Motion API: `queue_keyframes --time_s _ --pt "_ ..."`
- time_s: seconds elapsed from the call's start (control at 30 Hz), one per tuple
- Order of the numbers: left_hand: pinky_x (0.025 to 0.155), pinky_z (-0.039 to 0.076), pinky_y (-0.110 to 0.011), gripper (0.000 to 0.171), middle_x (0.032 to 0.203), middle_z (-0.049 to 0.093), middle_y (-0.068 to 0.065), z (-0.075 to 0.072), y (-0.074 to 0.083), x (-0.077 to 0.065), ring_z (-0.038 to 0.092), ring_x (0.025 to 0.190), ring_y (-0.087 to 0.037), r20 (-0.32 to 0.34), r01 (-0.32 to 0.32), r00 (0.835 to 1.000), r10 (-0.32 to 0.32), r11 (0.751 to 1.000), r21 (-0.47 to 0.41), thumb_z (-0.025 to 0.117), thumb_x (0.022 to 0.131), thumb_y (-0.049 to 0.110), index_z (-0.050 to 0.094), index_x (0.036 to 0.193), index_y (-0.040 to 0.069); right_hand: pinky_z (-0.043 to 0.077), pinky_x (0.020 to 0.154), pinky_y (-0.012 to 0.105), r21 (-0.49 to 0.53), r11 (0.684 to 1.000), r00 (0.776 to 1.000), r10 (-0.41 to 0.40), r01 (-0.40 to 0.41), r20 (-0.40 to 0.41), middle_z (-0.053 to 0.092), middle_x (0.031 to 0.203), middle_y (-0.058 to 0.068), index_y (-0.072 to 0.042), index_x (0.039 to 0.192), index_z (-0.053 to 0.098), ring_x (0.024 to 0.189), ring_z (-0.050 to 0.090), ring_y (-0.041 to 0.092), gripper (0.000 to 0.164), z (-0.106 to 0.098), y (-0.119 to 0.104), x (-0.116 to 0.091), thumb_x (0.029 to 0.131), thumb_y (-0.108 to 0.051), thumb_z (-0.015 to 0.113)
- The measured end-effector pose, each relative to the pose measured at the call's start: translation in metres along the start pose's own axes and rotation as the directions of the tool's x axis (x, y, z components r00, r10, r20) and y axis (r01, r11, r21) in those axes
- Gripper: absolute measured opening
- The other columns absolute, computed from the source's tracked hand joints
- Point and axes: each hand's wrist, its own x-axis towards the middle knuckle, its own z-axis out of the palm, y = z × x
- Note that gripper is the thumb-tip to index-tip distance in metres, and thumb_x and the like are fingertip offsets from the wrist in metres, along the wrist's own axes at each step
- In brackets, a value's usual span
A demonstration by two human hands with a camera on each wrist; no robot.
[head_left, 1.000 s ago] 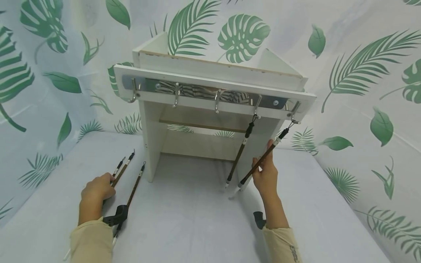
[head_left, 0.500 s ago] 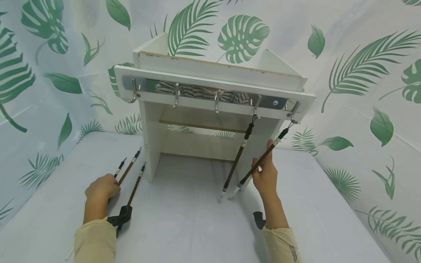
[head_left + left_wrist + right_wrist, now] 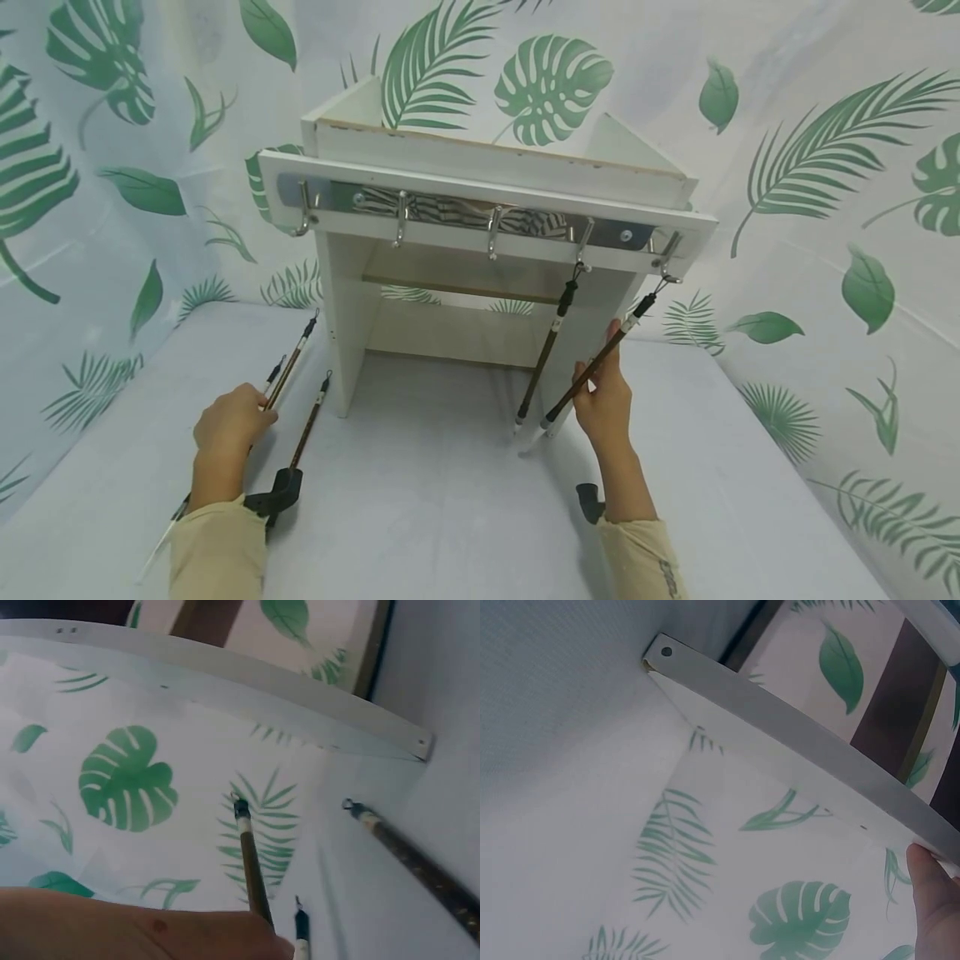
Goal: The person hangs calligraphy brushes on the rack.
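Brown brush [image 3: 291, 367] pinched in the left grip [image 3: 232, 421], closed onto its shaft, loop end poking out ahead! Also ahead of that grip, a 2nd brush [image 3: 273, 375] peeps out, partly hidden; to the grip's right, a 3rd brush [image 3: 420, 870] lies on the pale worktop [image 3: 450, 517]. Over at the right grip [image 3: 606, 404], a fingertip meets the white stand [image 3: 502, 150] at its side panel; how tightly it closes, we cannot tell. A 4th brush [image 3: 596, 367] slants across in front of it, a 5th brush [image 3: 542, 367] hangs to its left, 5 metal hooks [image 3: 493, 229] above.
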Motion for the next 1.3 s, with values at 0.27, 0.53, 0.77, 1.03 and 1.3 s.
queue_keyframes --time_s 0.27,0.53,0.77,1.03,1.3 --pt "0.065 0.045 -0.043 0.037 0.108 0.059 -0.026 -0.016 0.001 -0.007 0.058 0.087 -0.038 -0.048 -0.080 0.996 0.077 0.994 -0.072 0.056 0.085 0.018 0.050 0.113 -0.006 0.053 0.069 0.048 0.008 1.000 1.000 0.000 0.000 -0.005 0.052 0.116 0.032 -0.026 0.147 0.006 0.090 0.061 0.046 0.089 0.002 0.002 -0.001 0.082 0.012 0.052" --pt "0.069 0.045 -0.045 0.038 0.109 0.059 -0.026 -0.030 0.010 -0.024 0.057 0.090 -0.040 -0.108 -0.117 0.989 0.105 0.986 -0.117 0.055 0.088 0.022 0.046 0.115 -0.003 0.052 0.072 0.048 0.024 0.999 1.000 -0.023 0.023 -0.014 0.053 0.114 0.033 -0.026 0.147 0.007 0.093 0.060 0.046 0.090 0.003 0.003 -0.001 0.081 0.013 0.053" --pt "0.064 0.044 -0.044 0.041 0.105 0.060 -0.026 -0.040 0.016 -0.041 0.057 0.086 -0.040 -0.238 -0.199 0.957 0.165 0.972 -0.129 0.055 0.089 0.021 0.042 0.120 -0.003 0.052 0.073 0.048 0.016 1.000 1.000 -0.016 0.017 -0.007 0.051 0.119 0.032 -0.027 0.147 0.006 0.096 0.059 0.046 0.090 0.003 0.002 -0.001 0.082 0.013 0.053" --pt "0.062 0.045 -0.043 0.040 0.102 0.058 -0.027 -0.048 0.017 -0.054 0.058 0.088 -0.040 -0.245 -0.257 0.944 0.221 0.958 -0.127 0.057 0.088 0.020 0.039 0.115 -0.004 0.052 0.073 0.049 0.011 1.000 1.000 0.005 -0.005 0.007 0.051 0.119 0.032 -0.028 0.147 0.004 0.095 0.060 0.046 0.090 0.001 0.001 -0.001 0.082 0.012 0.052" --pt "0.066 0.045 -0.047 0.037 0.099 0.059 -0.027 -0.054 0.013 -0.060 0.057 0.092 -0.042 -0.234 -0.329 0.926 0.296 0.937 -0.119 0.057 0.088 0.021 0.039 0.110 -0.003 0.052 0.073 0.049 -0.005 1.000 1.000 0.010 -0.010 0.005 0.051 0.119 0.032 -0.029 0.147 0.003 0.095 0.059 0.047 0.090 0.001 0.001 -0.001 0.083 0.011 0.052"
